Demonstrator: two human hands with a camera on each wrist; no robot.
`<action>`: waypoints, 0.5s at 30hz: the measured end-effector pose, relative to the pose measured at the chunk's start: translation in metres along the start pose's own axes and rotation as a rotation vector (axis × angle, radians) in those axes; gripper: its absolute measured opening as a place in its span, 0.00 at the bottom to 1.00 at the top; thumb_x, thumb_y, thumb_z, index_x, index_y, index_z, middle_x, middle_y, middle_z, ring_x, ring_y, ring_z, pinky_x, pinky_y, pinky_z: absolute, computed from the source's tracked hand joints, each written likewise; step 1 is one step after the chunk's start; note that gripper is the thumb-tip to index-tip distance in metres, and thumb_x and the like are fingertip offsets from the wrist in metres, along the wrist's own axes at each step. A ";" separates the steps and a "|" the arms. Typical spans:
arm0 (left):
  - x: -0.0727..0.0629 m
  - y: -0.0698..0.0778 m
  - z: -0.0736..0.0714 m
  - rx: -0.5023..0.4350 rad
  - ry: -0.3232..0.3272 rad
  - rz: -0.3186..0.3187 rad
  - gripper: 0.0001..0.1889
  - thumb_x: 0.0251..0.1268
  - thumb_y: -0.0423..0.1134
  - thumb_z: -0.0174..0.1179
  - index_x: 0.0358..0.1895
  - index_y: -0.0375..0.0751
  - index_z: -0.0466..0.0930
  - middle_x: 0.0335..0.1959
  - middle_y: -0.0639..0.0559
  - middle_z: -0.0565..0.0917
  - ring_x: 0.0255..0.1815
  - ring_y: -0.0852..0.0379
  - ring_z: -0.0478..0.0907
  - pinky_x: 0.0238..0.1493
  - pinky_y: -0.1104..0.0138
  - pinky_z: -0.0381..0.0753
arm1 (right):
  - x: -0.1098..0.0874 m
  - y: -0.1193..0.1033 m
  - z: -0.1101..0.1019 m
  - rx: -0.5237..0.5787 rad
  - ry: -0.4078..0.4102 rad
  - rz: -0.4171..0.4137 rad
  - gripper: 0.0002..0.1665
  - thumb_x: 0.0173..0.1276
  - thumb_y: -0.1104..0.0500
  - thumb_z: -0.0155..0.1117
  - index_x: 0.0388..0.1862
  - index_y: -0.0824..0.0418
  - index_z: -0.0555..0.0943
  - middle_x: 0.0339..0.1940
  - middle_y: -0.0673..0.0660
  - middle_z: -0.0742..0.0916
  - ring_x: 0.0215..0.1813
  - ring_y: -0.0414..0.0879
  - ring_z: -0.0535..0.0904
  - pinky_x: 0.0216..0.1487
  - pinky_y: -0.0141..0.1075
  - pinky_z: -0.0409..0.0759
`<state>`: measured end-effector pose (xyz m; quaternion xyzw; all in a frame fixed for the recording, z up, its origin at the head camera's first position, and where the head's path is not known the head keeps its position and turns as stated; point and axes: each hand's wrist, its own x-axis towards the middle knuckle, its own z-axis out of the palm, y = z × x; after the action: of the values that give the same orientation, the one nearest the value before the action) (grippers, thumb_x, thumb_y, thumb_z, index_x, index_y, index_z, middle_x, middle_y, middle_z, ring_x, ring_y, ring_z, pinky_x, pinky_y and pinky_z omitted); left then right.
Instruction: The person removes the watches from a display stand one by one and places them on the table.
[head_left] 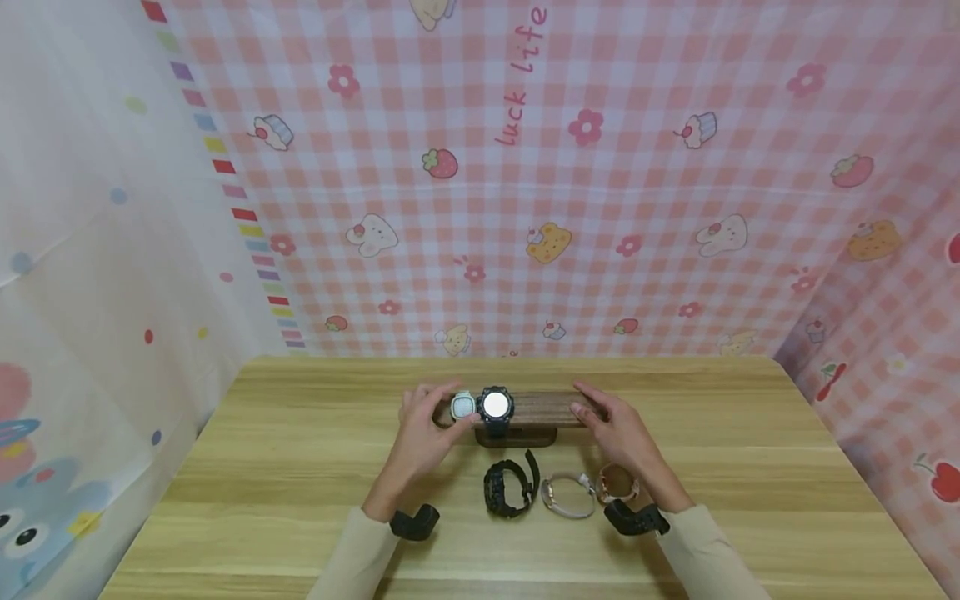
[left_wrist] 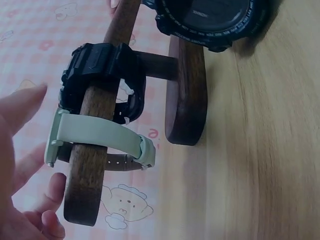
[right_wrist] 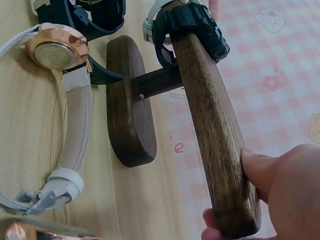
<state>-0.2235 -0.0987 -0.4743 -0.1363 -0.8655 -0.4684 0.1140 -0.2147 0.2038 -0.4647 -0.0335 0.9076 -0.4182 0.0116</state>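
A dark wooden watch stand (head_left: 551,408) with a raised bar stands on the table. Its bar carries a pale green watch (left_wrist: 100,131) near the left end and a black watch (left_wrist: 92,65) beside it. Around the pale green watch, my left hand (head_left: 423,425) has its thumb and fingers spread; a fingertip is close to the bar's end, and contact is unclear. With thumb on one side and fingers on the other, my right hand (right_wrist: 290,185) grips the bar's bare right end. In front lie another black watch (head_left: 506,487), a light-strapped watch (head_left: 570,497) and a rose-gold watch (head_left: 617,483).
The wooden table (head_left: 300,483) reaches back to a pink checked cloth (head_left: 480,208). A pale dotted cloth (head_left: 112,250) hangs at the left. The loose watches lie between my forearms, the rose-gold one close to my right wrist.
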 end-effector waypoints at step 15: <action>0.000 -0.002 0.006 0.007 -0.011 -0.021 0.28 0.51 0.46 0.75 0.58 0.47 0.82 0.43 0.51 0.78 0.46 0.54 0.62 0.52 0.56 0.58 | 0.001 0.001 -0.001 0.014 -0.018 -0.039 0.29 0.77 0.50 0.57 0.74 0.54 0.69 0.67 0.67 0.77 0.29 0.47 0.73 0.41 0.42 0.76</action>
<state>-0.2250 -0.0949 -0.4793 -0.1294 -0.8692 -0.4656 0.1048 -0.2155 0.2053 -0.4645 -0.0548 0.9038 -0.4243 0.0118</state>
